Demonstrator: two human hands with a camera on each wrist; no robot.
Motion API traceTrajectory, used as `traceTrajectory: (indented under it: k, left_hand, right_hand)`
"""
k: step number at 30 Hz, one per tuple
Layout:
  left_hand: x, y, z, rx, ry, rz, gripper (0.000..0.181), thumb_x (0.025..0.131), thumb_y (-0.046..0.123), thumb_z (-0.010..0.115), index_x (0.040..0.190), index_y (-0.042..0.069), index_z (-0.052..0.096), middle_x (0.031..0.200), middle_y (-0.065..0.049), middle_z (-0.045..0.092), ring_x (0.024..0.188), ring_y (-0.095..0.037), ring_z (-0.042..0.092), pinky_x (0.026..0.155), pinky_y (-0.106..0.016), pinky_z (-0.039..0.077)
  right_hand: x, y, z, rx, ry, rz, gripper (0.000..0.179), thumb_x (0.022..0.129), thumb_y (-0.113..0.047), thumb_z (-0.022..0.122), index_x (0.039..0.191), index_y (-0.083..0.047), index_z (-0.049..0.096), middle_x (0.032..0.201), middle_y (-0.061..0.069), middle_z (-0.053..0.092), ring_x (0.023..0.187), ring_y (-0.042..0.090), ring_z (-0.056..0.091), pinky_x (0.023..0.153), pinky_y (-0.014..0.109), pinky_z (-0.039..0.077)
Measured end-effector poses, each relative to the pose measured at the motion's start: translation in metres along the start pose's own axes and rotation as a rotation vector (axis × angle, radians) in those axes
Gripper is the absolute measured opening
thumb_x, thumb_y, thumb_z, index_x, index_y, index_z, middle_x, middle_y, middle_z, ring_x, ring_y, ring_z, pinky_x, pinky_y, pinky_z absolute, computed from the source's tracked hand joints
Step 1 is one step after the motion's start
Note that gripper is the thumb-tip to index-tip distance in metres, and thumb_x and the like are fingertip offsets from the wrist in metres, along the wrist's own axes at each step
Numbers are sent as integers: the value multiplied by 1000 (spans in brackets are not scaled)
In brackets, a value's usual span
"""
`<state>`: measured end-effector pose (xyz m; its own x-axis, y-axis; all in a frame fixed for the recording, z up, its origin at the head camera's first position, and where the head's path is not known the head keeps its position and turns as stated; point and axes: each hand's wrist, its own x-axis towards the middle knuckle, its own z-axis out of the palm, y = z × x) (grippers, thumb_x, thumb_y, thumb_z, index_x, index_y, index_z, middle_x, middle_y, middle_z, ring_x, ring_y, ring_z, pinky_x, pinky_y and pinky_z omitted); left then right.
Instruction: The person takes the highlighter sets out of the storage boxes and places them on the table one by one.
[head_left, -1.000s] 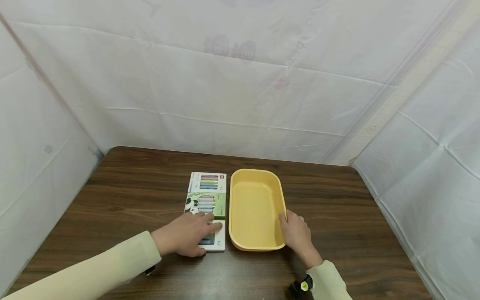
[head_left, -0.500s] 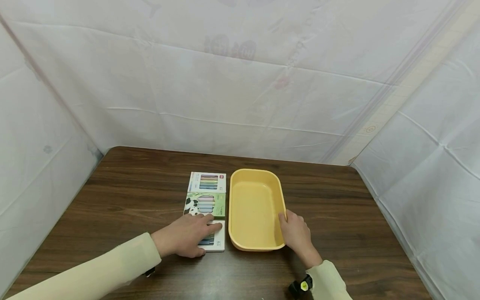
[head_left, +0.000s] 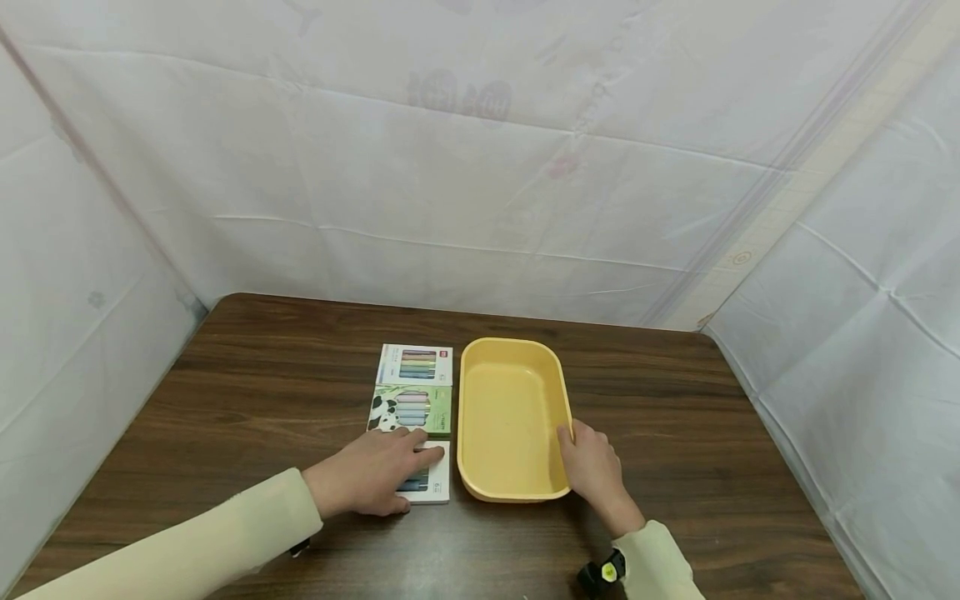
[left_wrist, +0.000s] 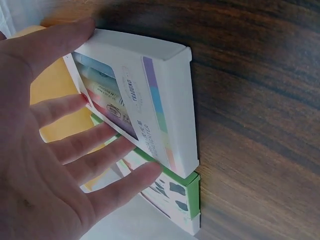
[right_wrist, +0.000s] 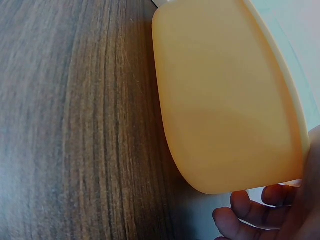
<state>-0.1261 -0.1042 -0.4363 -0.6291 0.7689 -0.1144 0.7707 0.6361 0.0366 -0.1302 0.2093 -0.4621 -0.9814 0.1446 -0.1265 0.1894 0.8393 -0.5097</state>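
Note:
Over the nearest white pen box (head_left: 441,473), my left hand (head_left: 375,473) lies with its fingers spread and nearly straight. In the left wrist view the thumb touches one edge of that white box (left_wrist: 155,110), and a window shows pastel pens inside. Just beyond it is a green pen box (head_left: 441,408) with a panda picture, and past that another white pen box (head_left: 388,364). To the right of this row stands an upright yellow plastic basin (head_left: 513,417). My right hand (head_left: 594,467) grips the basin's right rim, thumb over the inner side and the other fingers outside.
All of it rests on a dark brown wood-grain table (head_left: 285,375). White sheeting (head_left: 465,183) hangs behind the table's far edge and along both sides. A narrow gap separates the boxes from the basin.

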Motion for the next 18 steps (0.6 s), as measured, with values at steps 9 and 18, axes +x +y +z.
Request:
traceTrajectory:
  k: [9, 18]
  left_hand:
    - [-4, 5, 0, 14, 72, 51, 62, 74, 40, 81, 127, 18, 57, 115, -3, 57, 95, -16, 60, 67, -32, 53]
    - [-8, 13, 8, 27, 105, 52, 49, 78, 31, 78, 122, 19, 61, 126, -4, 58, 108, -19, 60, 73, -36, 55]
  right_hand:
    - [-1, 0, -1, -7, -6, -6, 31, 101, -30, 40, 84, -11, 58, 64, 3, 54, 55, 14, 52, 49, 30, 36]
    - [-1, 0, -1, -11, 0, -6, 32, 101, -31, 40, 83, -11, 58, 64, 3, 54, 55, 15, 52, 49, 31, 36]
